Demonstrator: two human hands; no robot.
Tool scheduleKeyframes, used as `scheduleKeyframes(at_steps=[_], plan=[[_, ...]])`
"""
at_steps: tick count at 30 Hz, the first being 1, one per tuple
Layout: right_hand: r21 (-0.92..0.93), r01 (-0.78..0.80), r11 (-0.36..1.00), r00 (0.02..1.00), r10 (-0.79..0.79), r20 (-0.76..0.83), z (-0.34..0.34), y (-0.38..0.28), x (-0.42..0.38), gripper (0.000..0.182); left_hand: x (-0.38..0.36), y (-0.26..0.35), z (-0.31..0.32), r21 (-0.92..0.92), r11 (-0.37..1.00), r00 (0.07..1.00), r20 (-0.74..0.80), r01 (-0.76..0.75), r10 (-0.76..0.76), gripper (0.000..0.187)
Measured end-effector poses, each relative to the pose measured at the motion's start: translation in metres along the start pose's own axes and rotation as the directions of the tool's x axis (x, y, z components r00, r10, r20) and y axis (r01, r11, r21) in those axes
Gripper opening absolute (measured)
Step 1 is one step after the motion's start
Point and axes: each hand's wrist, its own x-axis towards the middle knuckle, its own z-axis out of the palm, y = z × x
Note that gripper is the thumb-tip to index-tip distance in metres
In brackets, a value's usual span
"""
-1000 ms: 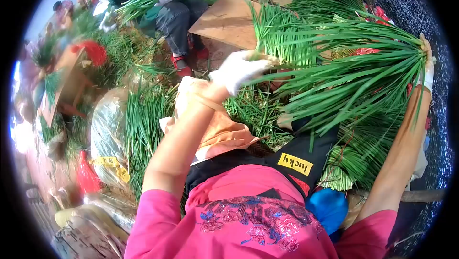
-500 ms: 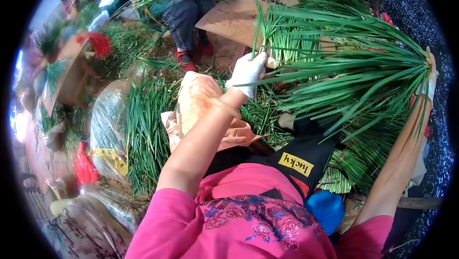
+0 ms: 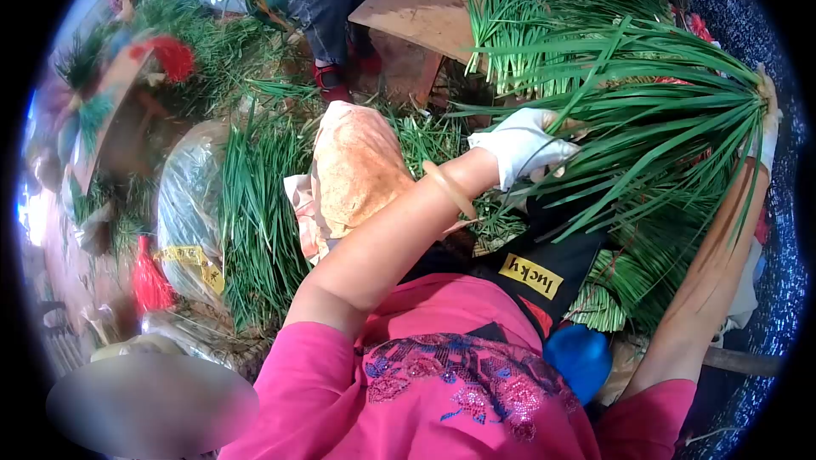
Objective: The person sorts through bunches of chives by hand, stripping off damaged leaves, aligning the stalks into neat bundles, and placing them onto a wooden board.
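Bundle: chive bunch [image 3: 646, 120], long axis running left to right, root end in right hand [image 3: 767, 124], grip hidden.
Left hand [image 3: 520, 147]: gloved, fingers curled among the leaf tips.

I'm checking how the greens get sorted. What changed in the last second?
The left hand let go of the small tuft it held up and dropped lower and rightward, onto the leaves of the big bundle of greens. The right hand kept gripping the bundle's root end at the far right. The piles around look unchanged.
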Motion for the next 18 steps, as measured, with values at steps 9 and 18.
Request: scheduleKeyframes(at_steps=[9, 18], plan=[[-0.041, 0.057, 0.998, 0.994, -0.053, 0.094, -0.009, 0.017, 0.012, 0.042, 0.010, 0.009, 0.015, 0.046, 0.984, 0.973, -0.145, -0.175, 0.180, 0.020], [0.046, 0.011, 0.999, 0.988, -0.004, -0.152, -0.080, 0.032, 0.040, 0.040, -0.010, 0.002, -0.109, -0.752, 0.595, 0.959, -0.221, -0.283, 0.178, 0.016]])
